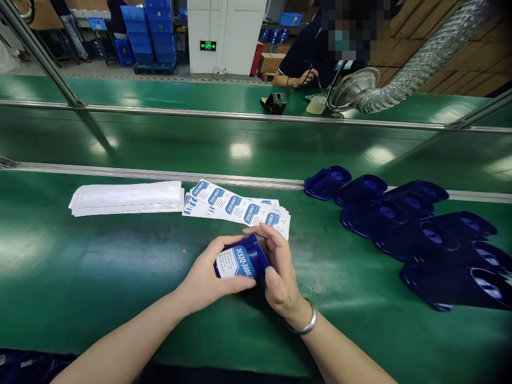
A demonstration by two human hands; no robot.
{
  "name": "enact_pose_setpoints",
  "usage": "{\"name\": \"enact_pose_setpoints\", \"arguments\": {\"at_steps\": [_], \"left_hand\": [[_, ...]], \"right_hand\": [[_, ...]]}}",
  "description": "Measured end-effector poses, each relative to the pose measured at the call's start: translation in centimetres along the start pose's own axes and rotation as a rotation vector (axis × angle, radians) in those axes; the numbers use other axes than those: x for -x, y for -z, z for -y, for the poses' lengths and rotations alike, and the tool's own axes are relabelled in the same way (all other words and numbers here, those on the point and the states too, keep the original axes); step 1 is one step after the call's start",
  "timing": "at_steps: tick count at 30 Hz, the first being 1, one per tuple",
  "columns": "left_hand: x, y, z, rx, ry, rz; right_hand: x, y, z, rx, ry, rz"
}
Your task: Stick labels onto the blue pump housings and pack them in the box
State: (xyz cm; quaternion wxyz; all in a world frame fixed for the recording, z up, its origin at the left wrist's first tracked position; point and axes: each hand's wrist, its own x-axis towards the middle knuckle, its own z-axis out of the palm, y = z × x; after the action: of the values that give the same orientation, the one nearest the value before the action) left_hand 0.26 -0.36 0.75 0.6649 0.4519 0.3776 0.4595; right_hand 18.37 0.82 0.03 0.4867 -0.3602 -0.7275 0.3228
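A dark blue plastic housing point(261, 257) is held between my two hands, over the green table in front of me. A white and blue label point(236, 263) printed "DC52Q-5000L" lies on its side. My left hand point(212, 272) grips the labelled end, thumb along the lower edge. On the other end, the curled fingers and thumb of my right hand point(282, 272) close around the rim. Just beyond my fingers are sheets of the same blue and white labels point(236, 205). To their left lies a stack of white paper strips point(128, 197).
Several similar blue housings point(416, 240) stand in rows on the right of the green table point(120, 298). A metal rail point(224, 177) runs behind the labels. Across the bench, a person point(304, 58) works beside a flexible metal duct point(424, 53) and a black device point(274, 103).
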Motion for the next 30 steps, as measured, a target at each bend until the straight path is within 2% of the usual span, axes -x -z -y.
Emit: {"name": "enact_pose_setpoints", "arguments": {"at_steps": [3, 5, 8, 11, 17, 23, 30], "left_hand": [[-0.5, 0.3, -0.2, 0.326, 0.161, -0.006], [-0.8, 0.3, -0.2, 0.393, 0.227, -0.035], [-0.8, 0.2, -0.2, 0.391, 0.260, -0.049], [-0.5, -0.1, -0.1, 0.355, 0.215, -0.070], [-0.1, -0.6, 0.6, 0.158, 0.021, -0.093], [-0.2, -0.4, 1.1, 0.015, -0.024, -0.094], [-0.2, -0.7, 1.2, -0.250, -0.185, -0.148]], "right_hand": [[0.1, -0.2, 0.2, 0.024, 0.116, 0.066], [0.2, -0.4, 0.2, 0.030, 0.177, 0.097], [0.4, -0.6, 0.1, 0.036, 0.183, 0.100], [0.5, -0.7, 0.0, 0.054, 0.159, 0.094], [0.6, -0.9, 0.3, 0.071, 0.072, 0.060], [1.1, -1.3, 0.6, 0.062, -0.047, 0.016], [1.4, -1.3, 0.7, 0.030, -0.141, -0.038]]}}
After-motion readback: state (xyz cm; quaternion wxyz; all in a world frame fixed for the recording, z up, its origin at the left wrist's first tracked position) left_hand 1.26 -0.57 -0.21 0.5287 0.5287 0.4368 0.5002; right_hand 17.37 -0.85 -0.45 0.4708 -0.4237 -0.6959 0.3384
